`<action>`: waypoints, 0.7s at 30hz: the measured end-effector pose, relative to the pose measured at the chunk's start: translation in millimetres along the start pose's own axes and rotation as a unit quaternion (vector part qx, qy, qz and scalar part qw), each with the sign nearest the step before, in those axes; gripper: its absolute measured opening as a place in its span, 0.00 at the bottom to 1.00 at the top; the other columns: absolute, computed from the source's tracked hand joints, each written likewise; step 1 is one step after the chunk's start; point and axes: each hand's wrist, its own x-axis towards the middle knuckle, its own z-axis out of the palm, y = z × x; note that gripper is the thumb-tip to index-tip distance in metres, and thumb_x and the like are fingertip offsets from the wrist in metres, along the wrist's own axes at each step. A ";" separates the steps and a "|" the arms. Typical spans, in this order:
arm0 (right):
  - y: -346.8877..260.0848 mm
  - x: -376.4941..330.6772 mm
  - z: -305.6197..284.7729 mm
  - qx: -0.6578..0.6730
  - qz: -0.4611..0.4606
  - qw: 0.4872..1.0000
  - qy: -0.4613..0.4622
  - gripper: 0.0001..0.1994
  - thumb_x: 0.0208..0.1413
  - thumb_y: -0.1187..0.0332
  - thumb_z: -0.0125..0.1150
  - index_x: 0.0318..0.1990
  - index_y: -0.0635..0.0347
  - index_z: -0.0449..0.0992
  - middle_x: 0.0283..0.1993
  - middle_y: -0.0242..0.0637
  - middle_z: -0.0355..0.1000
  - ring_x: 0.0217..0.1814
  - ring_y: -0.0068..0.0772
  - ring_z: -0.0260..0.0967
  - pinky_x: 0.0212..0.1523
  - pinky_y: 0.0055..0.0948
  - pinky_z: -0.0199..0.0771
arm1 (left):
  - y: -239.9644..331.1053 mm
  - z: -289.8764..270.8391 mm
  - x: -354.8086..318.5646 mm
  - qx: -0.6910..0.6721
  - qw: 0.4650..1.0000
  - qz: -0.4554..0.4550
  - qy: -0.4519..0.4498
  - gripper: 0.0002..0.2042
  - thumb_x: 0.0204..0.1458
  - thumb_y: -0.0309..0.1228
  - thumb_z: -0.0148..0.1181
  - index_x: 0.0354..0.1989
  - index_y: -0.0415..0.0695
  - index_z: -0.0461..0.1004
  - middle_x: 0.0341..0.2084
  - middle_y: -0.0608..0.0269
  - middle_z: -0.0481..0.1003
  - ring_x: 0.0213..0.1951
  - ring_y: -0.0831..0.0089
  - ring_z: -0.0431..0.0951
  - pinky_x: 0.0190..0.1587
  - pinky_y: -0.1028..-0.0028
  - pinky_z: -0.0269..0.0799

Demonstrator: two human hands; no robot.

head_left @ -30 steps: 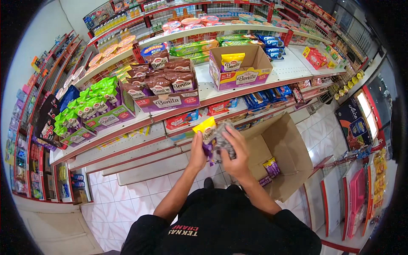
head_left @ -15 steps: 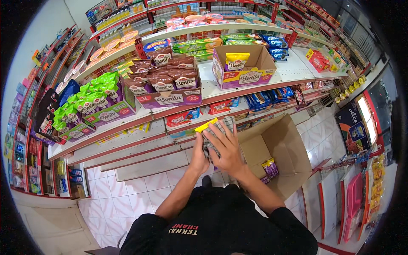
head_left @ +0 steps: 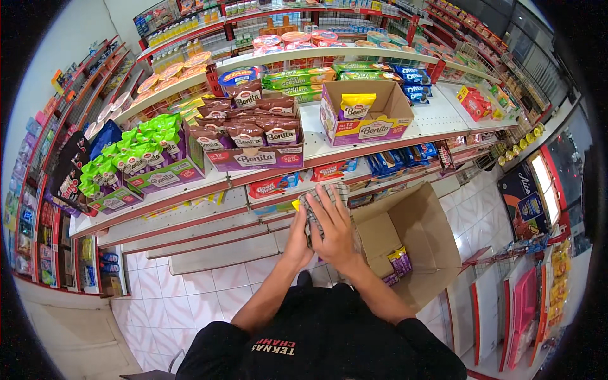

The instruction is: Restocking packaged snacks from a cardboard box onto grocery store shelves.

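Note:
In front of my chest, my left hand (head_left: pixel 296 242) is closed on a snack pouch, of which only a yellow corner (head_left: pixel 296 204) shows. My right hand (head_left: pixel 335 233) presses a grey checkered cloth (head_left: pixel 342 191) over the pouch, fingers stretched along it. Most of the pouch is hidden by the cloth and hands. Just right of my hands stands an open cardboard carton (head_left: pixel 430 231), with a few yellow-and-purple pouches (head_left: pixel 399 260) at its bottom. Ahead on the shelf, one yellow pouch (head_left: pixel 357 106) stands upright in a purple-and-yellow display box (head_left: pixel 375 131).
The white shelf (head_left: pixel 310 132) also bears a display box of brown pouches (head_left: pixel 255 159) and boxes of green pouches (head_left: pixel 152 152) farther left. Red biscuit packs (head_left: pixel 273 185) lie on the tier below. Side shelving with pink goods (head_left: pixel 523 294) stands at the right.
The cloth and my right hand have shifted over the pouch, so less of its yellow end shows. My hands stay together, slightly lower in view.

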 end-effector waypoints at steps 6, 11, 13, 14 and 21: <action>-3.3 -36.1 9.6 0.030 -0.019 0.998 -0.058 0.34 0.49 0.75 0.61 0.67 0.62 0.63 0.72 0.56 0.54 0.71 0.67 0.53 0.69 0.53 0.54 | 39.9 -0.7 14.6 0.062 0.992 0.095 -0.051 0.32 0.67 0.54 0.29 0.68 0.42 0.58 0.65 0.57 0.65 0.65 0.64 0.65 0.68 0.62 0.59; 16.9 -16.1 8.6 0.093 -0.003 0.996 0.009 0.34 0.49 0.79 0.60 0.67 0.60 0.63 0.72 0.55 0.53 0.70 0.66 0.55 0.68 0.52 0.57 | 14.9 -13.0 2.8 0.012 0.999 0.031 -0.043 0.28 0.68 0.51 0.32 0.67 0.44 0.58 0.63 0.60 0.67 0.64 0.65 0.66 0.66 0.63 0.60; 4.1 -4.0 4.5 0.076 0.004 0.997 0.021 0.33 0.49 0.79 0.60 0.67 0.60 0.63 0.72 0.55 0.53 0.70 0.66 0.55 0.68 0.52 0.58 | -1.1 -9.4 1.5 -0.022 0.999 0.026 0.006 0.24 0.69 0.46 0.38 0.66 0.43 0.59 0.57 0.59 0.70 0.57 0.68 0.72 0.62 0.65 0.66; 0.3 -3.5 6.8 0.064 0.009 0.997 0.037 0.33 0.49 0.78 0.60 0.67 0.61 0.63 0.72 0.55 0.53 0.70 0.66 0.55 0.67 0.52 0.58 | 4.2 -9.0 1.1 -0.008 1.000 0.016 -0.004 0.26 0.69 0.48 0.36 0.67 0.44 0.59 0.60 0.60 0.68 0.61 0.67 0.69 0.64 0.64 0.64; 14.0 -36.4 -8.7 0.091 0.005 0.995 -0.031 0.33 0.47 0.79 0.60 0.65 0.63 0.65 0.69 0.56 0.58 0.68 0.59 0.60 0.66 0.45 0.62 | 41.5 -3.2 13.6 0.010 0.994 0.072 -0.075 0.33 0.67 0.56 0.30 0.67 0.41 0.57 0.59 0.52 0.69 0.58 0.62 0.73 0.58 0.63 0.71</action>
